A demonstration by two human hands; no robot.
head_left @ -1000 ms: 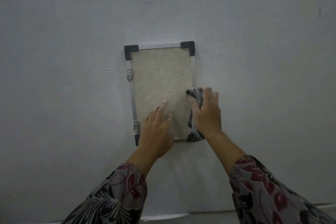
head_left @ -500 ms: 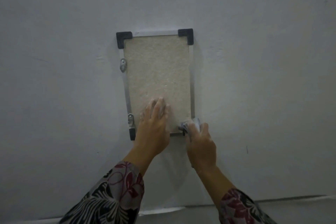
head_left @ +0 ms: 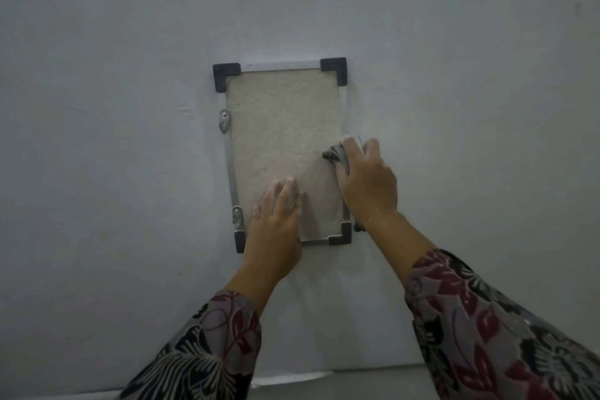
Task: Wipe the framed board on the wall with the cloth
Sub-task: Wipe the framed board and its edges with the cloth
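A beige textured board (head_left: 282,127) in a thin metal frame with black corner caps hangs on the grey wall. My left hand (head_left: 276,224) lies flat on its lower left part, fingers slightly apart and holding nothing. My right hand (head_left: 367,182) presses a bunched grey cloth (head_left: 337,156) against the board's right edge at about mid height. A bit of the cloth shows below my wrist beside the lower right corner cap (head_left: 342,235).
Two metal mounting brackets (head_left: 224,122) sit on the frame's left side. The plain grey wall (head_left: 113,140) surrounds the board. A pale strip (head_left: 292,377) runs along the wall's base near the bottom of the view.
My right hand with the cloth went down to the board's bottom right corner, then came back up along the right edge. The left hand stayed pressed on the lower board.
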